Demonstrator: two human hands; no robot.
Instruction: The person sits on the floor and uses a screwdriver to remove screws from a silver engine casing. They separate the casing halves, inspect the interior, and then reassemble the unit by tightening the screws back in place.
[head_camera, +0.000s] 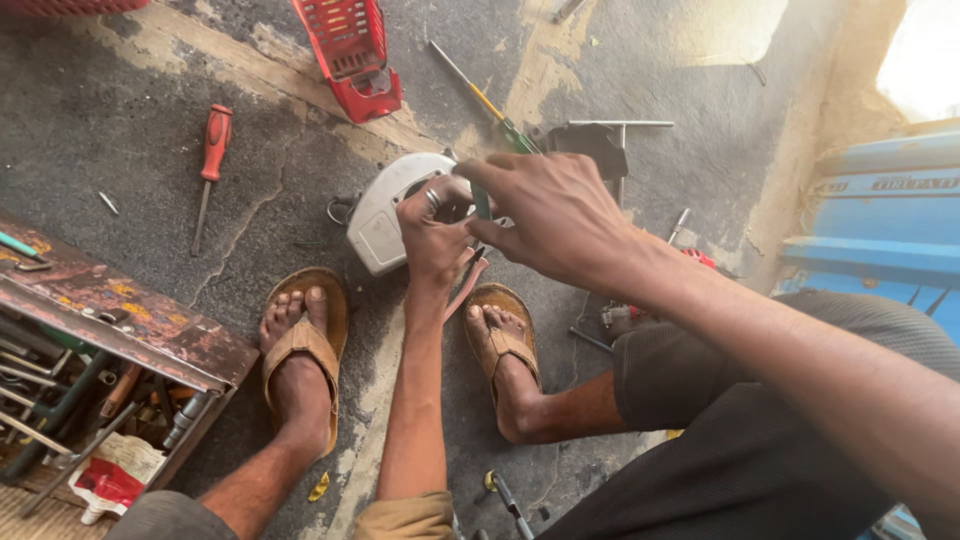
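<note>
Crouching over the white machine housing (385, 215), your left hand (435, 235) grips its edge while your right hand (550, 215) pinches a green-handled tool (481, 202) just above it

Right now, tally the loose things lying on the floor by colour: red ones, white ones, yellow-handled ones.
Red: 2, the red-handled screwdriver and the red plastic cover.
White: 1, the white housing that the left hand touches.
Yellow-handled: 1, the long screwdriver.
Total: 4
</note>
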